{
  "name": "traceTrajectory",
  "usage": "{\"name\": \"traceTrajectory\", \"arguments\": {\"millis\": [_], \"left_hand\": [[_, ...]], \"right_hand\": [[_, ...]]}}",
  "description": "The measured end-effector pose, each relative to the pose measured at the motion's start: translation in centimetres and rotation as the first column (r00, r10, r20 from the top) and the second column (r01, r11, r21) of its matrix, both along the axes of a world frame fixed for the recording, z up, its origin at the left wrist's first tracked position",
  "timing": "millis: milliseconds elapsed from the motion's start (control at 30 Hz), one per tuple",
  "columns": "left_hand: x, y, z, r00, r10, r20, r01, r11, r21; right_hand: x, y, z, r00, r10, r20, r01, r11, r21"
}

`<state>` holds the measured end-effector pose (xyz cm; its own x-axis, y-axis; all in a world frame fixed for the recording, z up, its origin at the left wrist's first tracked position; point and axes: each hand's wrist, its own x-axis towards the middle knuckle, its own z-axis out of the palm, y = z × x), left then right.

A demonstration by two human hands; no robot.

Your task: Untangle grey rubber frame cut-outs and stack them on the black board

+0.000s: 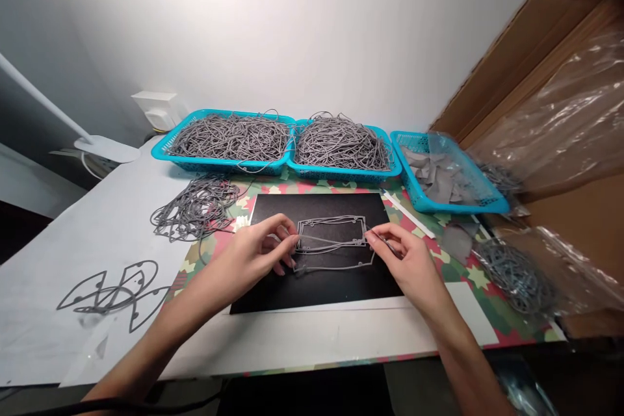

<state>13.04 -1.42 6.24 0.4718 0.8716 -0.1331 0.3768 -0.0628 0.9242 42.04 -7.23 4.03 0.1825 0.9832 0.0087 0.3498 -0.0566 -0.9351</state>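
Observation:
Several thin grey rectangular gaskets [331, 247] are stretched between my two hands above a black mat [322, 292]. My left hand [270, 244] pinches their left ends between thumb and fingers. At the right ends, my right hand [397, 247] is closed on them with thumb and forefinger. One loop hangs lower, toward the near side of the mat. Small round tabs show along the strands. Left of the mat lies a tangled heap of similar grey loops [195, 208], and nearer the left edge are a few curved grey loops [117, 296].
Two blue baskets [219, 161] [346, 174] heaped with grey loops stand along the wall. A third blue basket [458, 209] holds flat grey pieces. Bagged grey loops [517, 276] lie at right beside cardboard [585, 208]. A white lamp [107, 148] stands at left.

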Motion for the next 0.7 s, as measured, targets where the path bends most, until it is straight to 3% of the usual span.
{"name": "traceTrajectory", "arguments": {"millis": [200,433,700], "left_hand": [[1.3,3.1,-0.4,0.999,-0.046,-0.023,0.047,0.998,0.034],[1.8,4.1,-1.7,0.999,-0.011,0.040,0.012,1.000,-0.024],[1.3,4.9,-2.8,0.996,0.001,-0.085,0.014,0.986,0.166]], "right_hand": [[1.1,3.4,-0.6,0.998,-0.018,0.060,0.016,0.999,0.045],[1.0,4.5,-2.3,0.990,-0.014,0.141,0.009,0.999,0.033],[0.4,4.3,-3.1,0.945,-0.086,0.317,0.079,0.996,0.034]]}}
